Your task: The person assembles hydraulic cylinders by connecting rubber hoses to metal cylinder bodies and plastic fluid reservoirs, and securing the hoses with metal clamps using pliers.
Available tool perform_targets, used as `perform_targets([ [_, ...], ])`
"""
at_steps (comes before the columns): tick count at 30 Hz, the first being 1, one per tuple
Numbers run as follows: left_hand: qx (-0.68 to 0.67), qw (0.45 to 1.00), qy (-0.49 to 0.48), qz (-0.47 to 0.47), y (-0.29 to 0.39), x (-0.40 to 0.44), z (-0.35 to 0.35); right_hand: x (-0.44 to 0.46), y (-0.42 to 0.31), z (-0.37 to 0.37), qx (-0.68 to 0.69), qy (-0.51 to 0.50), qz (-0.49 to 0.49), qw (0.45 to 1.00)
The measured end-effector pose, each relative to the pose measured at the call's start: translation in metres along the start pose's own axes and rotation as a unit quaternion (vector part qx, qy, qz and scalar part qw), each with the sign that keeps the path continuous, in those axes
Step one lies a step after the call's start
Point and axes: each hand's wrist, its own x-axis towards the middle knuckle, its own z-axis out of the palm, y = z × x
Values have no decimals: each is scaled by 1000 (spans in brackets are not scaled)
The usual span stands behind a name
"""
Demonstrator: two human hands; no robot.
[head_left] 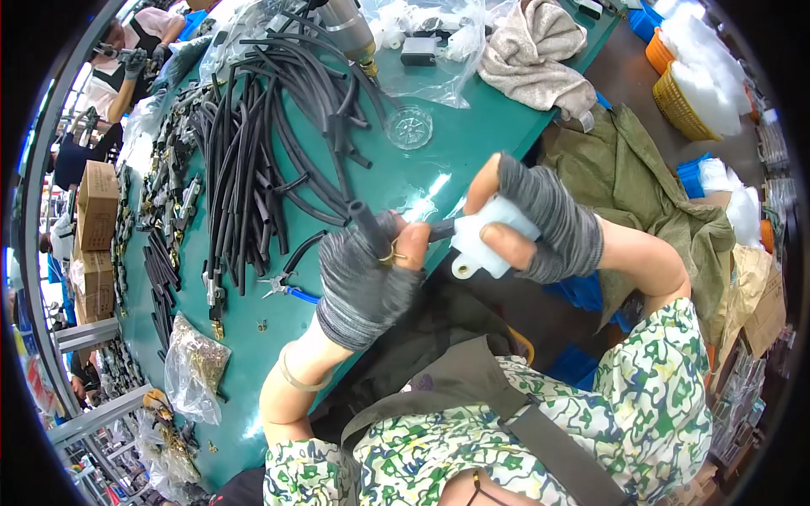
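Note:
My left hand (367, 282), in a grey fingerless glove, is closed around a black rubber hose (364, 221), whose open end sticks up above the fingers. A thin brass-coloured clip (391, 253) shows by its thumb. My right hand (544, 228), gloved alike, grips a white plastic housing (485, 232) with a small eyelet tab at its lower corner. A black length of hose runs between the housing and my left hand; how it joins the housing is hidden by the fingers. Blue-handled pliers (291, 282) lie on the table beside my left hand.
Many black hoses (249, 177) are heaped on the green table (261, 354). A power tool (346, 34) hangs above a clear round dish (409, 127). Nearby are a bag of small brass parts (197, 368), a towel (540, 59) and olive cloth (641, 185). Other people work at far left.

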Motion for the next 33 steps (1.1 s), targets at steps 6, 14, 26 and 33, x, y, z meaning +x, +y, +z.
perform_targets([
  [6,62,996,-8,57,1,-10,2,-7,-5,3,78,-10,32,996],
  [14,-22,992,-100,-68,17,-16,-4,-23,-4,8,-87,-25,-61,994],
  [26,168,976,-59,125,0,-27,19,-23,-9,4,138,-88,200,966],
  [33,202,971,83,102,-48,2,2,22,40,26,39,21,151,988],
])
